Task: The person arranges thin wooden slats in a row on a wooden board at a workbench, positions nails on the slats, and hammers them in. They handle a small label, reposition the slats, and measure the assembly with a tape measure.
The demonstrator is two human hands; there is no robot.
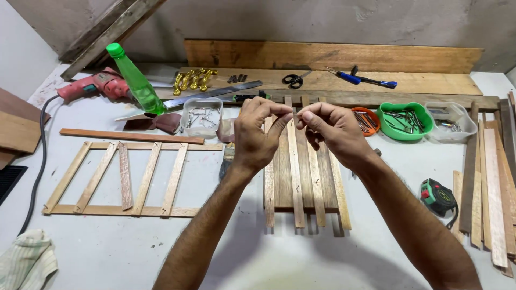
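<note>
- The left hand (257, 134) and the right hand (333, 129) were raised together above the slatted panel of pale and dark wooden strips (303, 172), fingertips meeting.
- Between them both hands pinched a small thin metal pin, probably a nail (296, 114); it was too small to make out more.
- Judged from this, the step was separating or readying 1 pin. It seemed best held near its tip, thumb and forefinger firm, directly over the panel so a dropped piece landed on wood.
- The clear square plastic tub (201, 115), behind the left hand, held loose silvery nails or staples.
- The round orange plastic dish (368, 121), just beside the right hand, held dark nails.
- The green scalloped plastic bowl (404, 121) held long screws or nails.
- The clear rectangular plastic tray (450, 121), furthest right, held small metal bits I could not identify.
- The green plastic bottle (134, 80) stood tilted near the red electric drill (94, 85); its contents were unclear.
</note>
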